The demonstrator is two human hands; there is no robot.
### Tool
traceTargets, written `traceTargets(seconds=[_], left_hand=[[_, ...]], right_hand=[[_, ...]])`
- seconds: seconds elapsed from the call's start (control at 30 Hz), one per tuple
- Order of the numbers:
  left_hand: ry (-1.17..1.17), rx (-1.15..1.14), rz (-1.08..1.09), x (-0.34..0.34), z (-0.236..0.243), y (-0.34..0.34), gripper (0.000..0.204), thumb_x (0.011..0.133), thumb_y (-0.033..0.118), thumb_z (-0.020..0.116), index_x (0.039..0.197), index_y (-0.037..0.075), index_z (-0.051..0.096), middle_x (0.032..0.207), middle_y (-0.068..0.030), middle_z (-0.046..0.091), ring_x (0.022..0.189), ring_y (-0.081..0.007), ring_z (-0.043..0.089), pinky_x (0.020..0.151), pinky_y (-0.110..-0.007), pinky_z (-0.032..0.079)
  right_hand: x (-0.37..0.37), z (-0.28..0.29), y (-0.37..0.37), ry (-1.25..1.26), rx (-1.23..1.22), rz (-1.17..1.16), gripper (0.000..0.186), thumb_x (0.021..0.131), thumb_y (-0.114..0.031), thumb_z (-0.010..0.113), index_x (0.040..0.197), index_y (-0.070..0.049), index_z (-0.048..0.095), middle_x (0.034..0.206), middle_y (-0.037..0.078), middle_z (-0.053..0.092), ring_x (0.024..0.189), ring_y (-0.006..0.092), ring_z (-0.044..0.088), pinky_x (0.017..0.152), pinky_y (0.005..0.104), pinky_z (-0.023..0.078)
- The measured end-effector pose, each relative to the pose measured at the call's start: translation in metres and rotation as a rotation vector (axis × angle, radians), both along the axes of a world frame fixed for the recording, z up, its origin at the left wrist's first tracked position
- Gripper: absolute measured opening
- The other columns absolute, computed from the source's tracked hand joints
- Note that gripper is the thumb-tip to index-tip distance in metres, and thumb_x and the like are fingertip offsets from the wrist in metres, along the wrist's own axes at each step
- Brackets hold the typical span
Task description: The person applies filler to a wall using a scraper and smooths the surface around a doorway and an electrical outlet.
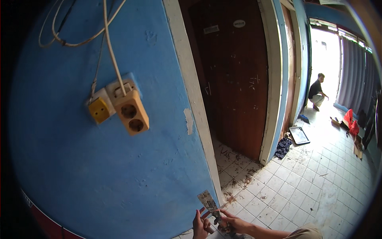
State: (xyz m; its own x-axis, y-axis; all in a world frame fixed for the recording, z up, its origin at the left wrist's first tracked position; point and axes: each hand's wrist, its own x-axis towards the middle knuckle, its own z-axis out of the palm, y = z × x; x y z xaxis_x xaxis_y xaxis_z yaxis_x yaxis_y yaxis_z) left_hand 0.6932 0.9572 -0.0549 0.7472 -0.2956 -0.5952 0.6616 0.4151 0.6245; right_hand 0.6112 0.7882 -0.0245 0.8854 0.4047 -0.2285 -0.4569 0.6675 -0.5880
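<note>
A scraper [209, 204] with a flat, paint-smeared metal blade was held at the 6 o'clock edge of the head view, just in front of the corner of the blue wall [119, 167]. Its long axis was tilted, running from the handle at about 5 o'clock up to the blade at about 11 o'clock; the blade's broad end was pointed up and to the left, toward the wall. The handle was hidden within the fingers.

The left hand [200, 226] was placed at 7 o'clock of the scraper, its fingers curled and its grip closed on the lower part of the tool. The right hand [232, 223] was placed at 4 o'clock of the scraper, its grip closed on the handle end, with the forearm entering from the lower right.

On the wall, at 10 o'clock of the hands and well apart, a yellow socket [99, 110] and a tan double socket [132, 113] were mounted, with a white cable [112, 55] led upward from them. A dark brown door [234, 79] was seen at 12 o'clock. The white tiled floor [302, 187] was strewn with debris near the door frame. A crouching person [317, 92] was seen far off at 2 o'clock, in the bright doorway.
</note>
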Motion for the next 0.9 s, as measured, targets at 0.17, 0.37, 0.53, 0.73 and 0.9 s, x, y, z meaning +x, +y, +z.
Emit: traceTargets(seconds=[0.17,0.37,0.53,0.73,0.9], left_hand=[[-0.32,0.225,0.131,-0.044,0.034,0.003,0.02,0.078,0.012,0.069,0.092,0.0,0.06,0.065,-0.0021,0.057,0.038,-0.006,0.04,0.036,-0.022,0.03],[-0.627,0.376,0.214,-0.043,0.067,0.014,0.021,0.077,0.018,0.071,0.088,0.001,0.063,0.07,-0.0029,0.059,0.051,-0.0092,0.05,0.04,-0.022,0.035],[-0.572,0.028,0.108,-0.026,0.089,0.019,0.036,0.085,0.025,0.062,0.111,0.0,0.055,0.097,-0.0095,0.062,0.092,-0.0197,0.062,0.073,-0.03,0.051],[-0.802,-0.194,-0.128,0.038,0.151,0.022,0.046,0.083,0.025,0.062,0.123,0.006,0.049,0.122,-0.0078,0.053,0.112,-0.0203,0.05,0.095,-0.038,0.039],[-0.925,-0.337,-0.237,0.072,0.19,0.031,0.057,0.084,0.024,0.061,0.133,0.006,0.037,0.129,-0.0108,0.048,0.11,-0.0204,0.05,0.086,-0.035,0.044]], right_hand=[[-0.019,0.003,0.027,0.106,-0.168,-0.074,0.029,0.091,-0.018,0.05,0.119,-0.015,0.042,0.094,0.004,0.056,0.082,0.0142,0.054,0.061,0.0268,0.046],[0.011,0.004,0.05,-0.149,-0.279,-0.123,0.029,0.09,-0.023,0.055,0.11,-0.004,0.046,0.082,0.007,0.056,0.069,0.0129,0.057,0.062,0.0268,0.048],[0.05,0.035,0.039,-0.277,-0.466,-0.139,0.03,0.082,-0.028,0.067,0.095,-0.003,0.056,0.071,0.002,0.056,0.058,0.0091,0.054,0.052,0.0242,0.045],[0.1,0.12,0.039,-0.448,-0.369,-0.223,0.019,0.086,-0.024,0.062,0.088,-0.006,0.055,0.061,0.0,0.052,0.051,0.0084,0.05,0.046,0.0231,0.042],[0.121,0.154,0.057,-0.582,-0.192,-0.248,0.021,0.086,-0.024,0.063,0.086,-0.004,0.056,0.067,0.001,0.055,0.055,0.0087,0.054,0.046,0.022,0.042]])
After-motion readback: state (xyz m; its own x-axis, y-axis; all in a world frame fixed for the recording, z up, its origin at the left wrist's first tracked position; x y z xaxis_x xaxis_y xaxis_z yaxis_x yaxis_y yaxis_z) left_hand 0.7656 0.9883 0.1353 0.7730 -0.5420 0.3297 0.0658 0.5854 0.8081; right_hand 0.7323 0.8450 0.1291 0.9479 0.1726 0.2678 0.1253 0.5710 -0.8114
